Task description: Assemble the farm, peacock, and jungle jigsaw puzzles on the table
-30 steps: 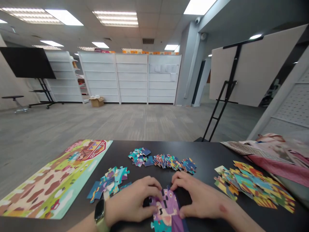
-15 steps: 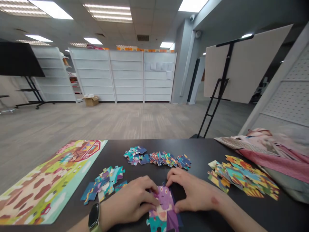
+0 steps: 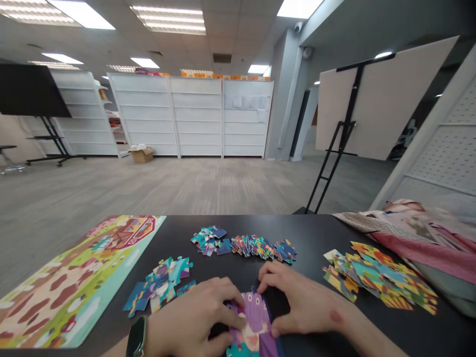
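A joined section of jigsaw puzzle [image 3: 256,317], with a purple figure with eyes above teal pieces, lies on the black table at the bottom centre; its lower part runs out of view. My left hand [image 3: 208,312], wearing a watch, has its curled fingers on the section's left side, covering part of it. On the other side, my right hand [image 3: 293,297] grips the section's edge, fingertips at the top right corner and thumb on the right side. Loose puzzle pieces [image 3: 163,282] in teal, purple and blue are spread beyond my left hand.
Small piles of puzzle pieces [image 3: 211,240] and more pieces [image 3: 256,246] sit farther back. A yellow-toned pile [image 3: 383,275] is on the right, before a folded cloth [image 3: 427,248]. A farm picture board [image 3: 74,282] covers the table's left side. An easel [image 3: 345,124] stands beyond.
The view has shifted slightly, and the puzzle section sits a little lower in it. My left hand has moved slightly right, farther over the section. My right hand keeps its hold.
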{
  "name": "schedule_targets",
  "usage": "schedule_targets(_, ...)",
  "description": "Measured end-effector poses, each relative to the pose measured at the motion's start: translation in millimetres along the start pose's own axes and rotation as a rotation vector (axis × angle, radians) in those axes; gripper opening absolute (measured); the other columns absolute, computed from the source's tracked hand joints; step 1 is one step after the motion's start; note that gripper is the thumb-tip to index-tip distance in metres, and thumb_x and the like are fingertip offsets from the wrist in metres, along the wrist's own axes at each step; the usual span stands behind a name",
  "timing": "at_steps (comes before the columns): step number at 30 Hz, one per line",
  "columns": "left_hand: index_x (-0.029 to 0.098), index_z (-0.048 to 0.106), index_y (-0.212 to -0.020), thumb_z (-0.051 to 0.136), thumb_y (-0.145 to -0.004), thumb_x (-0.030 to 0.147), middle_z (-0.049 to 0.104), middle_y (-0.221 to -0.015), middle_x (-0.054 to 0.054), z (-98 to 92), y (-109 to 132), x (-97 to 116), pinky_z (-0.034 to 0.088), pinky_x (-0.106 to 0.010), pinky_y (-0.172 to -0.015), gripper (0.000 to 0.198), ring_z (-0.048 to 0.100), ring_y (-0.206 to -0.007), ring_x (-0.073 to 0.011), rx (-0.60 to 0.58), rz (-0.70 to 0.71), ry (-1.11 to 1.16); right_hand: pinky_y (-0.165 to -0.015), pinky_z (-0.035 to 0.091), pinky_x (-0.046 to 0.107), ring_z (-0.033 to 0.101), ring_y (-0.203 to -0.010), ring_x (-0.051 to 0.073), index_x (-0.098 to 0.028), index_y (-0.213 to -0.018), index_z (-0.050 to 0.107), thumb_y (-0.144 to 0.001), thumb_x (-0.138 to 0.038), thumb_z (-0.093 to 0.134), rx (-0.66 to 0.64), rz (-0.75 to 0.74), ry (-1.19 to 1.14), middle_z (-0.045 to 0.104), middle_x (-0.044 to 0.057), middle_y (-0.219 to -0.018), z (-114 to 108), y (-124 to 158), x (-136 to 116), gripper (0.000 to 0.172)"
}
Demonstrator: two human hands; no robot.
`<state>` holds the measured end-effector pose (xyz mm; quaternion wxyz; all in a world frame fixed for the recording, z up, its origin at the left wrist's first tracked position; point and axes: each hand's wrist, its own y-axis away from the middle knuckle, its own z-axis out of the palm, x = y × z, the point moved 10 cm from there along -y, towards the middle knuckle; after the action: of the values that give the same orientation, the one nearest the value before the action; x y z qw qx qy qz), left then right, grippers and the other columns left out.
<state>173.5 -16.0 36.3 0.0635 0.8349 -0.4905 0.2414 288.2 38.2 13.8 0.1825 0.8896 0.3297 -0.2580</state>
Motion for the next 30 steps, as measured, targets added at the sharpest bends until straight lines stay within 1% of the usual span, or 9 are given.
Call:
schedule_targets(3,0.030,0.070,-0.114,0.067,-0.090,0.021,0.065,-0.124,-0.001,-8.2,1.3,-16.0,0.045,-0.032,-0.100,0.026,0.060,-0.112,-0.0225,0.054,-0.034,0.027,-0.098,0.045,0.040,0.055,-0.113,0.028,-0.022,-0.108,0.066,-0.064,-0.041,0.086,-0.010,0.012,0.004,0.057,0.006,-0.122,1.7,0.8,-1.2,0.053)
schedule_targets(5,0.027,0.069,-0.113,0.061,-0.092,0.018,0.064,-0.120,-0.003,-22.2,6.5,-47.1,0.046,-0.032,-0.099,0.024,0.060,-0.110,-0.0222,0.161,-0.174,-0.031,-0.097,0.045,0.040,0.055,-0.112,0.028,-0.021,-0.107,0.065,-0.063,-0.041,0.086,-0.006,0.023,0.007,0.057,0.006,-0.120,1.8,1.5,-0.7,0.052)
schedule_targets(7,0.024,0.066,-0.115,0.054,-0.094,0.017,0.063,-0.115,-0.007,-37.5,19.3,-85.3,0.048,-0.034,-0.094,0.025,0.061,-0.107,-0.0240,0.264,-0.389,-0.155,-0.097,0.045,0.040,0.055,-0.112,0.028,-0.021,-0.106,0.065,-0.063,-0.039,0.086,-0.003,0.037,0.004,0.056,0.006,-0.121,1.7,1.9,0.7,0.051)
schedule_targets(10,0.024,0.066,-0.119,0.052,-0.095,0.019,0.063,-0.106,-0.008,-43.5,34.1,-116.0,0.049,-0.037,-0.089,0.028,0.063,-0.102,-0.0269,0.244,-0.555,-0.330,-0.097,0.045,0.039,0.055,-0.111,0.028,-0.022,-0.106,0.065,-0.063,-0.037,0.086,-0.013,0.053,-0.010,0.056,0.006,-0.122,2.2,1.9,1.3,0.050)
schedule_targets(15,0.027,0.073,-0.096,0.059,-0.093,0.023,0.062,-0.094,-0.004,-39.5,30.2,-101.6,0.048,-0.031,-0.076,0.015,0.064,-0.090,-0.0241,0.167,-0.469,-0.378,-0.100,0.043,0.039,0.054,-0.114,0.028,-0.021,-0.105,0.064,-0.063,-0.034,0.084,-0.023,0.074,-0.016,0.055,0.007,-0.122,2.7,2.2,0.1,0.049)
schedule_targets(17,0.028,0.075,-0.094,0.061,-0.092,0.022,0.064,-0.093,-0.003,-42.7,30.1,-99.8,0.048,-0.029,-0.077,0.015,0.065,-0.091,-0.0235,0.175,-0.481,-0.349,-0.099,0.044,0.039,0.055,-0.113,0.029,-0.021,-0.105,0.065,-0.062,-0.035,0.085,-0.016,0.069,-0.018,0.055,0.007,-0.122,3.0,2.4,0.3,0.049)
schedule_targets(21,0.028,0.076,-0.092,0.059,-0.094,0.024,0.067,-0.092,-0.003,-52.1,36.1,-112.1,0.048,-0.029,-0.081,0.018,0.066,-0.092,-0.0232,0.211,-0.549,-0.327,-0.098,0.044,0.040,0.055,-0.113,0.029,-0.022,-0.105,0.065,-0.062,-0.037,0.085,-0.005,0.062,-0.018,0.056,0.006,-0.121,4.3,2.4,3.1,0.050)
schedule_targets(25,0.030,0.076,-0.102,0.062,-0.094,0.029,0.067,-0.098,-0.004,-59.9,44.1,-124.4,0.048,-0.031,-0.083,0.016,0.066,-0.097,-0.0249,0.270,-0.620,-0.347,-0.098,0.044,0.040,0.055,-0.112,0.029,-0.022,-0.105,0.065,-0.062,-0.039,0.085,-0.002,0.045,-0.015,0.056,0.006,-0.121,5.2,1.6,4.4,0.051)
schedule_targets(30,0.026,0.077,-0.095,0.064,-0.092,0.033,0.067,-0.098,-0.005,-52.3,39.8,-115.1,0.049,-0.030,-0.080,0.015,0.066,-0.093,-0.0240,0.250,-0.611,-0.313,-0.097,0.044,0.040,0.055,-0.112,0.028,-0.022,-0.107,0.065,-0.062,-0.040,0.086,0.005,0.022,-0.018,0.056,0.006,-0.121,3.9,1.8,5.2,0.052)
